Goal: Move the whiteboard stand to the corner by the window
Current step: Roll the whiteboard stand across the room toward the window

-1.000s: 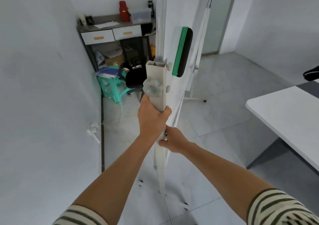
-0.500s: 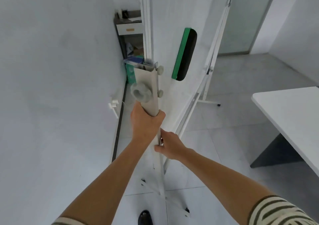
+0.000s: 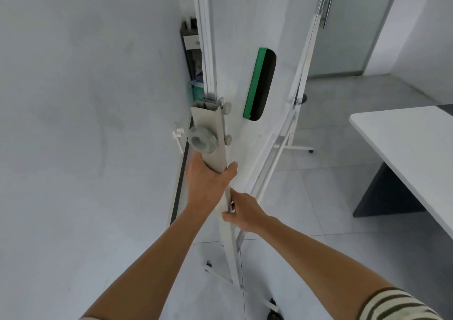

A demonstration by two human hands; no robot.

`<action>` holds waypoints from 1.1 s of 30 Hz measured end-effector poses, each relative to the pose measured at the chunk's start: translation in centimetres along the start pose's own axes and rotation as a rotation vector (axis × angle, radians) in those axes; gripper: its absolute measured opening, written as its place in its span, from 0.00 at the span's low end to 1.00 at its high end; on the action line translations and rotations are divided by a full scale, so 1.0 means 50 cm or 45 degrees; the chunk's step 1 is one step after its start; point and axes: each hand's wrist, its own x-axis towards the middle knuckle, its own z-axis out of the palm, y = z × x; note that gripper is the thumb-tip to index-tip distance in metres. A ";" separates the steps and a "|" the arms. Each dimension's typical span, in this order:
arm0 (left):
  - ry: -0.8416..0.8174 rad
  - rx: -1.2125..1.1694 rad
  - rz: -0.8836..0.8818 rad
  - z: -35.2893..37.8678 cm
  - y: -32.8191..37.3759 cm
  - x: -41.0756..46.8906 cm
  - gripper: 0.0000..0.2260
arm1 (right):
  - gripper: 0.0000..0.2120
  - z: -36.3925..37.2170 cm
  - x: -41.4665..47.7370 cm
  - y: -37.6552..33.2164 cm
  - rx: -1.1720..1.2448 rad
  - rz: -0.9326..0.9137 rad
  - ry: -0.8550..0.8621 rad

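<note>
The white whiteboard stand [image 3: 213, 133] rises edge-on in front of me, its near upright post carrying a grey adjustment knob [image 3: 202, 141]. My left hand [image 3: 208, 179] is wrapped around that post just below the knob. My right hand [image 3: 242, 210] grips the same post a little lower. The board face [image 3: 245, 25] runs away to the right, with a green and black eraser [image 3: 259, 84] stuck on it. The stand's wheeled feet [image 3: 272, 303] show on the tiled floor below my arms.
A white wall [image 3: 85, 123] stands close on the left, with a wall plug [image 3: 178, 133] beside the post. A white table [image 3: 411, 152] juts in at right. A frosted glass door [image 3: 355, 25] is at the back. A desk's edge [image 3: 190, 40] peeks out behind the board.
The stand and my view have swung towards the left wall; the desk and green stool, plainly seen a second ago, are now almost hidden behind the board. Both hands keep their grip.
</note>
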 end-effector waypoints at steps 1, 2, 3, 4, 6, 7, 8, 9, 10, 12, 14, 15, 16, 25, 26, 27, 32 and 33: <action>-0.008 -0.003 0.001 -0.016 0.000 -0.022 0.22 | 0.21 0.011 -0.024 -0.011 0.007 0.009 -0.001; -0.017 0.000 -0.002 -0.032 0.001 -0.043 0.23 | 0.22 0.021 -0.047 -0.022 0.001 0.007 -0.008; -0.028 0.017 -0.006 -0.048 0.001 -0.065 0.23 | 0.22 0.030 -0.070 -0.031 -0.014 0.003 -0.023; -0.047 0.041 -0.011 -0.063 0.001 -0.088 0.23 | 0.23 0.040 -0.095 -0.038 -0.025 0.002 -0.036; -0.080 0.067 -0.009 -0.085 0.005 -0.142 0.22 | 0.23 0.057 -0.149 -0.046 -0.028 0.009 -0.052; -0.082 0.074 -0.009 -0.096 0.010 -0.172 0.21 | 0.22 0.067 -0.179 -0.049 -0.025 0.010 -0.059; -0.072 0.080 -0.011 -0.105 0.014 -0.203 0.20 | 0.22 0.078 -0.210 -0.051 -0.026 0.003 -0.066; -0.053 0.087 -0.015 -0.115 0.016 -0.233 0.19 | 0.22 0.088 -0.240 -0.056 -0.028 -0.009 -0.077; -0.029 0.097 -0.030 -0.124 0.017 -0.263 0.18 | 0.22 0.099 -0.268 -0.060 -0.033 -0.029 -0.091; 0.017 0.130 -0.072 -0.146 0.022 -0.323 0.18 | 0.23 0.119 -0.321 -0.070 -0.043 -0.080 -0.116; 0.049 0.158 -0.097 -0.167 0.030 -0.381 0.17 | 0.23 0.137 -0.375 -0.076 -0.045 -0.129 -0.133; 0.069 0.167 -0.102 -0.175 0.036 -0.412 0.15 | 0.23 0.146 -0.403 -0.078 -0.046 -0.151 -0.141; 0.094 0.174 -0.111 -0.183 0.044 -0.444 0.14 | 0.23 0.153 -0.432 -0.077 -0.043 -0.172 -0.156; 0.221 0.199 -0.229 -0.254 0.097 -0.712 0.13 | 0.21 0.227 -0.682 -0.101 -0.069 -0.260 -0.242; 0.231 0.200 -0.235 -0.265 0.103 -0.740 0.13 | 0.21 0.237 -0.707 -0.106 -0.078 -0.267 -0.249; 0.232 0.198 -0.239 -0.274 0.107 -0.768 0.13 | 0.22 0.247 -0.732 -0.109 -0.084 -0.271 -0.250; 0.243 0.168 -0.241 -0.321 0.128 -0.900 0.14 | 0.24 0.297 -0.860 -0.127 -0.112 -0.291 -0.244; 0.241 0.156 -0.234 -0.330 0.132 -0.923 0.15 | 0.25 0.307 -0.884 -0.131 -0.113 -0.279 -0.238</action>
